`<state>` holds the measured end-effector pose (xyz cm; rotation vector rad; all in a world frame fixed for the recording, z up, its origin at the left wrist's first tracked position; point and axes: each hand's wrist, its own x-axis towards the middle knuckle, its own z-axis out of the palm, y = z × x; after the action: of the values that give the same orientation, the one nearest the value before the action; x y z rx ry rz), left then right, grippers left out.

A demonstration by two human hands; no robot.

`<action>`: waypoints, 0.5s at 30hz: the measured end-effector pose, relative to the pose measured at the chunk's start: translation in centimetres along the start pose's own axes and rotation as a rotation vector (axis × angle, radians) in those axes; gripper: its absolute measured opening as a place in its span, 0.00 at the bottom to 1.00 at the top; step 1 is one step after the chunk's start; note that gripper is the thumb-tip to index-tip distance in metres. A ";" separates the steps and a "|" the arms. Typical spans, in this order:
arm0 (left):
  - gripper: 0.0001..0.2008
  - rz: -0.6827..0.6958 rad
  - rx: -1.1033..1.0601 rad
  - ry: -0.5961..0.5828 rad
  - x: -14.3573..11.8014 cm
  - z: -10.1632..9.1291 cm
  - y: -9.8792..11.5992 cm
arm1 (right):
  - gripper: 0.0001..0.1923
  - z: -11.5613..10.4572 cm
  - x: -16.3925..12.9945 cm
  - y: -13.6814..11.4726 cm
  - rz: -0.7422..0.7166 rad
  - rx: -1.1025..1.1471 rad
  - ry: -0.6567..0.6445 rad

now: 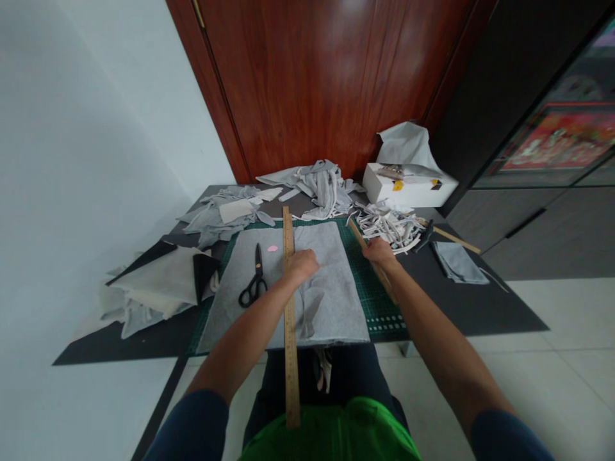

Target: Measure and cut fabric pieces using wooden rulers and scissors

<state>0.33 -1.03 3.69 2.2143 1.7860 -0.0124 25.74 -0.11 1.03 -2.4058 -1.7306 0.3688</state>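
Note:
A piece of grey fabric [343, 275] lies on the green cutting mat [372, 288], with creases near its middle. My left hand [302, 264] is closed on this fabric, its fingertips partly hidden. Under my left wrist passes a long wooden ruler [291, 346], which runs lengthwise over the fabric and past the table's near edge. My right hand [379, 251] grips a second wooden ruler [356, 232] at the right side of the mat. Black-handled scissors [258, 275] rest on the fabric left of the long ruler, near a small pink piece [272, 248].
Fabric scraps lie in piles at the back left [225, 214] and back middle [327, 186]. A folded cloth bundle [163, 282] sits at left. Thin strips [389, 224], a white box [408, 189] and a folded grey cloth [460, 262] are at right. A wooden door stands behind.

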 end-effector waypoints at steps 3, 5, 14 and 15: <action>0.18 -0.038 0.020 -0.017 0.2 -0.2 0.1 | 0.13 -0.7 -0.4 -0.4 -0.029 0.007 0.002; 0.18 -0.049 0.002 -0.001 0.0 -0.3 0.3 | 0.13 -1.4 -0.5 -0.6 -0.045 0.012 0.001; 0.15 0.256 -0.525 0.225 1.0 0.4 7.9 | 0.17 -6.3 -1.1 -0.2 -0.017 0.024 0.150; 0.14 0.363 -0.702 0.184 1.1 0.8 9.0 | 0.17 -6.9 -1.2 -0.1 -0.011 0.036 0.172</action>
<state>9.33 -1.79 4.66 1.9921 1.1669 0.7869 27.28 -1.09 7.76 -2.3259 -1.6476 0.1834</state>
